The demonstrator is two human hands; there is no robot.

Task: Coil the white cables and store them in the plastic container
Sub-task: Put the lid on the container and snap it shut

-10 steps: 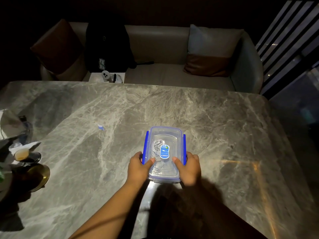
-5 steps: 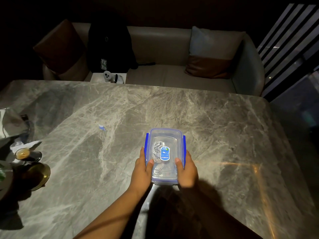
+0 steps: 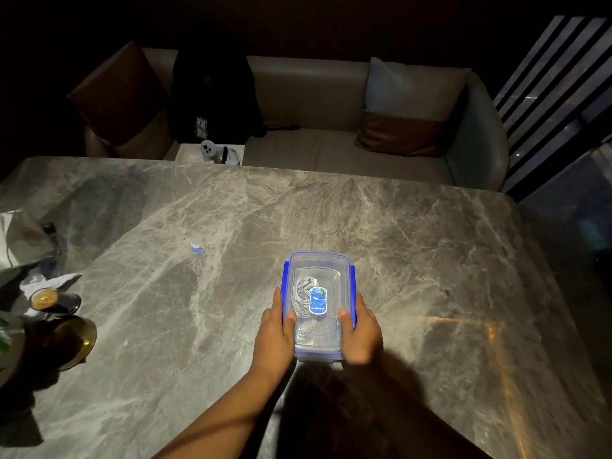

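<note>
The plastic container (image 3: 318, 256) stands flat on the worktop (image 3: 414, 246) with its lid on. Your left hand (image 3: 275, 329) and right hand (image 3: 361, 332) are apart, each clamped on one long side of the container, thumbs on the lid, fingers over the blue side clips (image 3: 353, 276). The white cables (image 3: 303, 293) lie coiled inside, toward the container's left wall.

Risks noted:
- It cannot be confirmed that the clips are snapped home. Uneven pressure could leave one side unlatched.
- A loop riding up at the rim could be pinched under the seal.
- The polished stone could let the container skid under a sideways push.

The worktop is glossy grey veined marble, dimly lit. Beyond the container stands a beige sofa (image 3: 314, 154) carrying a black backpack (image 3: 212, 94). Well to the container's left sit a gold plate (image 3: 71, 339) and a small cup (image 3: 44, 298). A blue scrap (image 3: 196, 249) lies left of the container and beyond it, well apart.
</note>
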